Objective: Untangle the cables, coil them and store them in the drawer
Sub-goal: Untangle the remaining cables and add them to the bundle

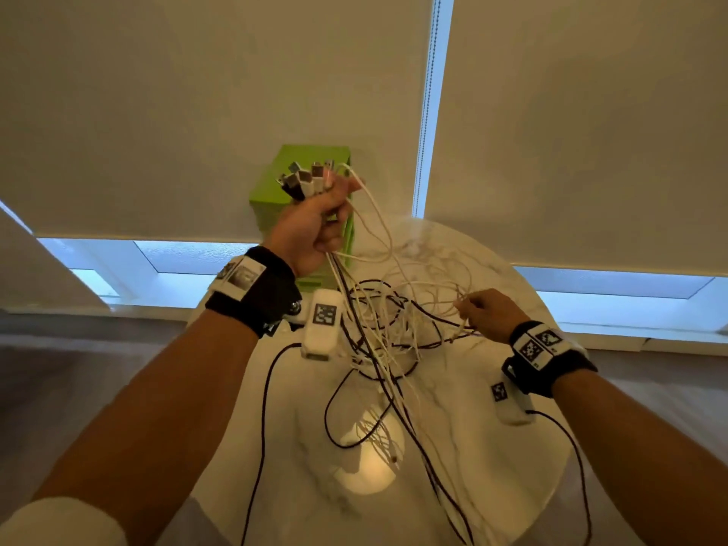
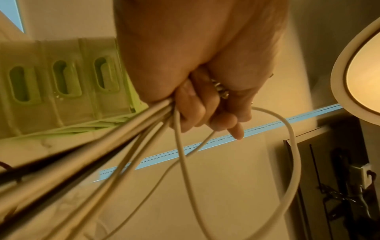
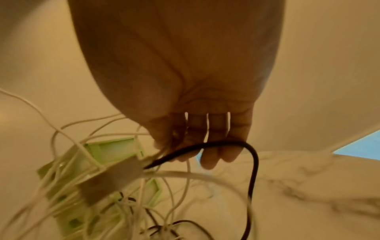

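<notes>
cables (image 1: 378,321): white, black | drawer unit (image 1: 272,191): lime green | table (image 1: 492,447): white, grey-veined marble | wristbands (image 1: 256,289): black

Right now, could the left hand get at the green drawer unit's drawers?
Probably not: the left hand is raised just before the green drawer unit, but its fingers are gripping a bunch of cable ends. It would need emptying first.

Before me stands a round tabletop (image 1: 453,447) of white marble with grey veins, a warm pool of lamplight glaring near its middle. Beyond its far edge hang two pale roller blinds (image 1: 197,112), drawn most of the way down, with a bead chain (image 1: 427,104) in the bright gap between them. Blue daylight shows through the window strip (image 1: 189,256) below them. The floor (image 1: 59,372) is dim and brownish.
</notes>
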A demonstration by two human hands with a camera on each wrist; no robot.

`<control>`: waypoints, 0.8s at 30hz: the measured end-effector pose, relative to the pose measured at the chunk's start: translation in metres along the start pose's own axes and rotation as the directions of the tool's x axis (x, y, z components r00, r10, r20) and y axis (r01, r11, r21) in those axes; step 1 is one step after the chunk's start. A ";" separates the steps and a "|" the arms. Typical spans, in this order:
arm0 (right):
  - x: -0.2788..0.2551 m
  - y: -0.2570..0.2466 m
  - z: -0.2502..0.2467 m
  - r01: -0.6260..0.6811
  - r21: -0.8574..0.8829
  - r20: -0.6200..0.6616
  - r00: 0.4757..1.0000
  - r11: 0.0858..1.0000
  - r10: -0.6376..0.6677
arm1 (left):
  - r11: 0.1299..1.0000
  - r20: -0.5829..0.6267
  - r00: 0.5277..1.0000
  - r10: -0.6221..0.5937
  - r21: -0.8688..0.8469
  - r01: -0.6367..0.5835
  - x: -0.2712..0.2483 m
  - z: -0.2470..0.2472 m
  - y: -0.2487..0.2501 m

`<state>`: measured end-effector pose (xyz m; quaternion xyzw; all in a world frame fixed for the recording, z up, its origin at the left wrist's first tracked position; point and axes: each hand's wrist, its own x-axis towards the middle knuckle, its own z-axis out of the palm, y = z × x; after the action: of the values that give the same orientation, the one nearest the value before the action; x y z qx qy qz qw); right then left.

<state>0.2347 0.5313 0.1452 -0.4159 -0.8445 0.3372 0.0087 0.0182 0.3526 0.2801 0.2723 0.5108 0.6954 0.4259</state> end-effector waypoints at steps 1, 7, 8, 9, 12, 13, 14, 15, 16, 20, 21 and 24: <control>0.001 0.001 -0.004 -0.063 -0.048 -0.048 0.997 0.997 0.061 | 1.000 0.001 1.000 0.000 0.002 0.000 0.000 -0.002 0.003; -0.028 -0.070 -0.016 0.245 -0.166 -0.299 0.910 0.955 -0.285 | 1.000 0.037 0.999 -0.017 0.025 0.016 0.003 0.004 -0.001; -0.033 -0.090 -0.015 0.336 -0.080 -0.208 0.915 0.938 -0.346 | 1.000 0.060 0.998 -0.020 0.018 0.019 0.004 0.008 -0.001; -0.034 -0.105 -0.013 0.375 0.004 -0.105 0.922 0.927 -0.373 | 1.000 0.086 0.996 -0.017 0.008 0.016 0.004 0.012 0.000; -0.021 -0.126 -0.013 0.363 0.158 -0.047 0.932 0.918 -0.360 | 1.000 0.144 0.990 -0.002 -0.021 0.005 0.005 0.019 0.003; -0.015 -0.129 -0.017 0.372 0.176 -0.085 0.928 0.911 -0.362 | 1.000 0.143 0.990 -0.001 -0.005 0.002 0.007 0.019 0.003; -0.011 -0.131 -0.021 0.381 0.204 -0.126 0.924 0.902 -0.362 | 0.999 0.134 0.991 -0.005 0.036 0.001 0.008 0.018 0.002; -0.010 -0.135 -0.027 0.397 0.249 -0.166 0.916 0.883 -0.365 | 0.995 0.116 0.993 -0.020 0.101 0.008 0.009 0.017 -0.001; -0.013 -0.141 -0.033 0.419 0.293 -0.201 0.906 0.859 -0.374 | 0.984 0.098 0.994 -0.047 0.178 0.029 0.009 0.016 -0.006; -0.028 -0.172 -0.064 0.547 0.370 -0.277 0.836 0.751 -0.473 | 0.915 0.119 0.975 -0.189 0.382 0.131 0.006 0.017 -0.034; -0.032 -0.178 -0.071 0.580 0.360 -0.310 0.813 0.731 -0.493 | 0.902 0.115 0.971 -0.211 0.405 0.149 0.007 0.018 -0.042; -0.039 -0.187 -0.086 0.666 0.350 -0.479 0.731 0.658 -0.485 | 0.885 0.068 0.975 -0.211 0.438 0.161 0.009 0.019 -0.059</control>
<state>0.1552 0.4722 0.3299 -0.1563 -0.7998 0.4445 0.3718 0.0474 0.3762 0.2305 0.3482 0.6499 0.5050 0.4488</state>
